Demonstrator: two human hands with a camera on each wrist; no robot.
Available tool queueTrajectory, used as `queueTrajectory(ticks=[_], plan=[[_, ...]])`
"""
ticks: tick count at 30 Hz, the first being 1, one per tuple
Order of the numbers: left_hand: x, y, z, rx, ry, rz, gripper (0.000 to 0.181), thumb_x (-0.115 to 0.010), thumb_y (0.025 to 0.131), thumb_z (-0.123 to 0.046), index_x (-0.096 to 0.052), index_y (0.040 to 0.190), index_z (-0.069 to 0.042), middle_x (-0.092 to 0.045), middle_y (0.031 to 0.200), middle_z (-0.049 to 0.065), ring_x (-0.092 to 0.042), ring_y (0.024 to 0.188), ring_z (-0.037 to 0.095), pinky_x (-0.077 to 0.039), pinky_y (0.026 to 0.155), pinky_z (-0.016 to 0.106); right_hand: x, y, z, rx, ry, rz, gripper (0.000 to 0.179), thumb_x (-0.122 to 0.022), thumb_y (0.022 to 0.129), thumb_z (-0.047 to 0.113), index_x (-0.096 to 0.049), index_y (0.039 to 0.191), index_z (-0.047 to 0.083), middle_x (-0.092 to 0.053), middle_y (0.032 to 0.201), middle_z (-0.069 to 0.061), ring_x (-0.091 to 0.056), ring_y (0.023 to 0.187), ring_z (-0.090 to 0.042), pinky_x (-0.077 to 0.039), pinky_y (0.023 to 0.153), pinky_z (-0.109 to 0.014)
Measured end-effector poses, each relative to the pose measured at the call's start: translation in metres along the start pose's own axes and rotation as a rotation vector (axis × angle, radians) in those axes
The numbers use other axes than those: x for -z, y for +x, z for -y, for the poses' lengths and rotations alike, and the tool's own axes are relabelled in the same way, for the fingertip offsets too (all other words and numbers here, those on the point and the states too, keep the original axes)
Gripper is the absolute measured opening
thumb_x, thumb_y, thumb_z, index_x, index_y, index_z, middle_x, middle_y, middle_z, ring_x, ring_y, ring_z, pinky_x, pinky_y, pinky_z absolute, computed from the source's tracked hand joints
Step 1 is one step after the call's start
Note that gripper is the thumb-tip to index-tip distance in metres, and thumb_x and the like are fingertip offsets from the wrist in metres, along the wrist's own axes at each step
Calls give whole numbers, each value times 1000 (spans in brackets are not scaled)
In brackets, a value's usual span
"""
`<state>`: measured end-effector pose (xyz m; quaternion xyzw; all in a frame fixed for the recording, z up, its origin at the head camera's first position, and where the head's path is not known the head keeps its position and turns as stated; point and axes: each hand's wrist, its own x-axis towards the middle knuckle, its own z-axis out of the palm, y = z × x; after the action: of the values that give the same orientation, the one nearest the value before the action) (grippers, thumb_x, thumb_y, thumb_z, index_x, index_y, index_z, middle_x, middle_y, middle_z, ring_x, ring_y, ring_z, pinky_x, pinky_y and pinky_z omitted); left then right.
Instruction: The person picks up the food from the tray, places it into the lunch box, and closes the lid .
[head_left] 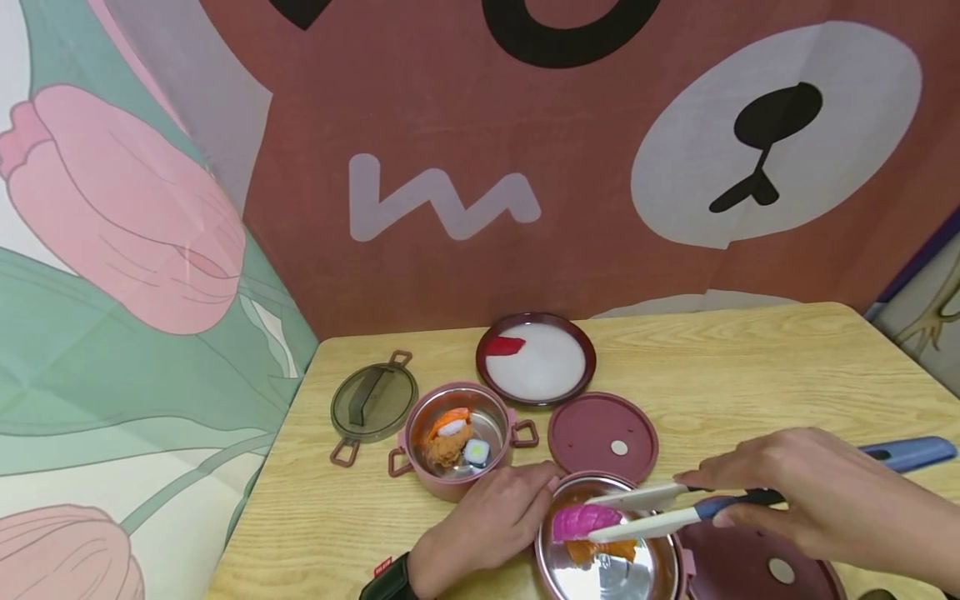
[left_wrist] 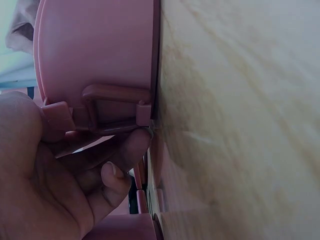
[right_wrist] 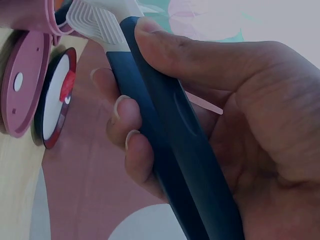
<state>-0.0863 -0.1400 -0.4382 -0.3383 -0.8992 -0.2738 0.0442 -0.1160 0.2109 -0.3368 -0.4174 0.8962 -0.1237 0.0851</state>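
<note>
Both hands sit apart, each with its own hold; my right hand (head_left: 798, 483) is clamped on long tongs (head_left: 660, 524) with blue handles and white arms, thumb on one handle and fingers curled against the other; my left hand (head_left: 502, 512), a black band (head_left: 390, 583) at its wrist, has its fingers bent at the side handle (left_wrist: 115, 92) of the nearer round pink pot (head_left: 626, 585) with a shiny metal inside; in that pot the white tips lie about a bright purple-pink ridged food piece (head_left: 585, 518), which rests against a thin orange piece (head_left: 618, 550); whether the tips squeeze it I cannot tell.

Left of the nearer pot stands a second metal-lined pink pot (head_left: 461, 386), holding an orange-and-white piece (head_left: 452, 423), a rough brown lump (head_left: 447, 451) and a small white block (head_left: 477, 452) with a green-yellow centre; beside it lies a round, smoky see-through lid (head_left: 386, 412) with a dark grip; a flat round maroon disc (head_left: 592, 429) with a pale dot lies behind the nearer pot, and a matching disc (head_left: 738, 558) lies below my right hand, partly hidden; farther back on the pale wood-grain table (head_left: 315, 517), a round dark-rimmed plate (head_left: 540, 375) with a white middle bears a red piece (head_left: 506, 346); behind hangs a reddish-brown printed cloth (head_left: 450, 275).
</note>
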Motion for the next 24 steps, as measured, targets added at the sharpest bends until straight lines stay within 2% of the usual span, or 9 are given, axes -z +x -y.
queueTrajectory(ticks=[3, 5, 9, 12, 19, 24], plan=[[0, 0, 0, -2, 6, -3, 29, -33, 112, -26, -61, 108, -24, -55, 84, -16, -50, 74, -4, -42, 70, 11, -1, 2, 4, 21, 24, 18, 35, -77, 86, 49, -73, 120, 41, -72, 106, 26, -66, 87, 10, -53, 62, -21], [0, 0, 0, -4, 12, -6, 29, -33, 112, -26, -62, 109, -24, -56, 86, -16, -51, 76, -5, -43, 71, 12, -2, 3, 7, 66, 27, -8, 33, -79, 86, 43, -74, 119, 39, -73, 105, 25, -64, 85, 12, -50, 59, -19], [0, -1, -1, -3, 13, -5, 29, -33, 113, -27, -61, 107, -24, -54, 84, -16, -50, 75, -4, -42, 70, 12, -5, 5, 11, 103, 26, -30, 31, -81, 86, 36, -76, 117, 34, -73, 103, 25, -57, 78, 15, -40, 54, -17], [1, -1, -1, 1, 1, 1, 29, -33, 113, -27, -61, 108, -24, -54, 85, -16, -50, 75, -4, -41, 70, 11, -8, 7, 13, 86, 34, -8, 32, -82, 86, 34, -76, 117, 32, -72, 99, 26, -52, 74, 15, -36, 55, -17], [1, -1, -1, 11, 2, 9, 31, -31, 113, -29, -62, 113, -25, -62, 94, -16, -56, 84, -6, -46, 76, 13, -11, 11, 18, 27, 108, 59, 33, -83, 85, 31, -76, 117, 35, -71, 96, 28, -50, 69, 13, -39, 53, -18], [1, -1, 0, 10, 17, 5, 30, -31, 113, -28, -62, 112, -25, -62, 93, -15, -57, 84, -5, -47, 76, 14, -13, 13, 19, 41, 131, 57, 34, -83, 85, 29, -75, 117, 36, -70, 93, 29, -50, 68, 12, -39, 52, -18]])
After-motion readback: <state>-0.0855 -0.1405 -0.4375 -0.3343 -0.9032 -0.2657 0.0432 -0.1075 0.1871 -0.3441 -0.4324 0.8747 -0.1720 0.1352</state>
